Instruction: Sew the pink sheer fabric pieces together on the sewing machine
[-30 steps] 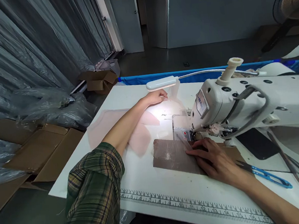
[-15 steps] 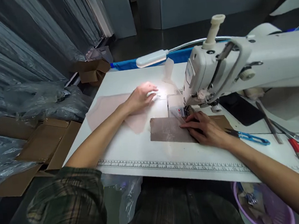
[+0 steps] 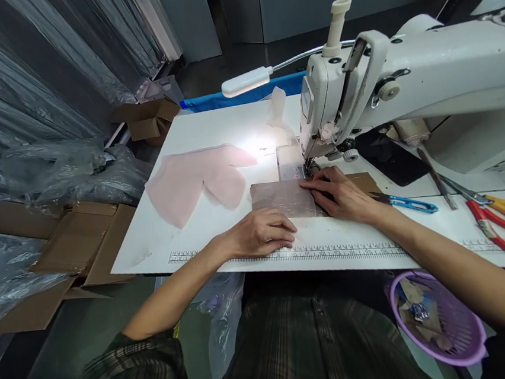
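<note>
My right hand [image 3: 337, 192] lies over a grey-brown, slightly shiny flat piece [image 3: 280, 200], fingers stretched out and fingertips pressed on it just in front of the presser foot [image 3: 308, 167]. Brown material like card [image 3: 365, 183] shows to the right of that hand. Close to the table's front edge, my left hand [image 3: 263, 233] rests on the white tabletop with fingers loosely bent and apart, nothing visible in it. Its fingertips are just below the piece's lower edge. A sheer pink fabric piece [image 3: 180, 181] lies flat further left.
The white sewing machine [image 3: 328, 96] stands at the right, beside a lit lamp [image 3: 246, 83]. Blue thread snips [image 3: 410, 203], red-and-yellow-handled scissors [image 3: 481, 200] and a black phone-like slab [image 3: 390, 155] lie right. A printed ruler [image 3: 348, 250] edges the table; a purple basket [image 3: 466, 344] sits below.
My left hand has moved from beside the lamp-lit pink fabric toward the table's front edge, uncovering the fabric. My right hand stays on the grey-brown piece. The view has shifted.
</note>
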The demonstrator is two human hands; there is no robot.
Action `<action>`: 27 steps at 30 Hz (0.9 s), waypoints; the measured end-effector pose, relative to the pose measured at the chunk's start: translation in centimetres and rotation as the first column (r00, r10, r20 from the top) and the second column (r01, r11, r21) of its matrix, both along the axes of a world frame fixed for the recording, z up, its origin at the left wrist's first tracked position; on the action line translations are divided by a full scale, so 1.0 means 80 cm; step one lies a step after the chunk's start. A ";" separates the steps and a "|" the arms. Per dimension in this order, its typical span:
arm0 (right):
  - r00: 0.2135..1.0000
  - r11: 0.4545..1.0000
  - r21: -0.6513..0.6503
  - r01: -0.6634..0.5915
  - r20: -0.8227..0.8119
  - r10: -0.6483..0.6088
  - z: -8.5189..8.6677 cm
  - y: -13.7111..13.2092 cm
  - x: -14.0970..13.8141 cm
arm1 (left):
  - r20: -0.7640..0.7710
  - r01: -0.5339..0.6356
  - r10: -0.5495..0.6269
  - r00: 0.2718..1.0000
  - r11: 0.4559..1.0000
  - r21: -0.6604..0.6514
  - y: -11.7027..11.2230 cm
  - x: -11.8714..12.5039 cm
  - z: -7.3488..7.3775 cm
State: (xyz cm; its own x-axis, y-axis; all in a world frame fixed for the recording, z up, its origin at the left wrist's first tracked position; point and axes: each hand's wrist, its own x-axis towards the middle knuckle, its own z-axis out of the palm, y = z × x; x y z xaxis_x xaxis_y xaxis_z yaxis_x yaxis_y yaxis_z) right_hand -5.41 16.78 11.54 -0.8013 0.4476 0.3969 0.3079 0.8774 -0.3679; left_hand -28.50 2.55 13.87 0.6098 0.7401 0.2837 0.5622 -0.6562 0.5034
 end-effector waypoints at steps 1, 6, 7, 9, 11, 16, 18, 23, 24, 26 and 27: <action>1.000 1.000 0.010 0.010 0.002 -0.010 0.000 0.000 0.000 | 0.019 0.001 -0.001 1.000 1.000 0.008 0.001 0.000 -0.001; 1.000 0.999 0.047 0.020 0.014 -0.020 -0.002 0.000 0.000 | 0.084 0.038 -0.043 0.996 0.998 0.059 0.000 0.000 0.000; 1.000 0.999 0.048 0.018 0.015 -0.019 -0.002 0.000 0.000 | 0.072 0.051 -0.056 0.996 0.996 0.069 0.000 0.000 0.001; 1.000 0.999 0.044 0.015 0.014 -0.016 -0.003 0.001 0.000 | 0.062 0.074 -0.082 0.995 0.990 0.119 0.001 0.002 0.000; 1.000 0.999 0.041 0.011 0.013 -0.012 -0.003 0.001 0.001 | 0.080 0.074 -0.091 0.993 0.978 0.193 0.002 0.004 -0.002; 1.000 1.000 -0.009 0.023 -0.002 -0.023 -0.001 0.002 0.002 | 0.166 0.037 -0.088 0.982 0.957 0.289 0.006 0.004 -0.004; 0.999 0.998 -0.060 0.031 -0.024 -0.033 0.002 0.003 0.003 | 0.186 0.034 -0.090 0.978 0.958 0.286 0.007 0.003 -0.002; 0.997 0.992 -0.118 0.038 -0.066 -0.046 0.013 0.009 0.008 | 0.170 -0.020 -0.025 0.985 0.967 0.256 0.007 -0.001 0.005; 0.997 0.993 -0.115 0.037 -0.068 -0.046 0.015 0.010 0.010 | 0.167 -0.043 -0.001 0.986 0.965 0.258 0.007 -0.001 0.006; 0.997 0.994 -0.108 0.023 -0.076 -0.031 0.016 0.013 0.014 | 0.140 -0.078 0.040 0.989 0.957 0.278 0.006 -0.002 0.007; 0.997 0.994 -0.105 0.003 -0.080 -0.011 0.016 0.014 0.015 | 0.114 -0.084 0.052 0.992 0.952 0.294 0.006 -0.002 0.007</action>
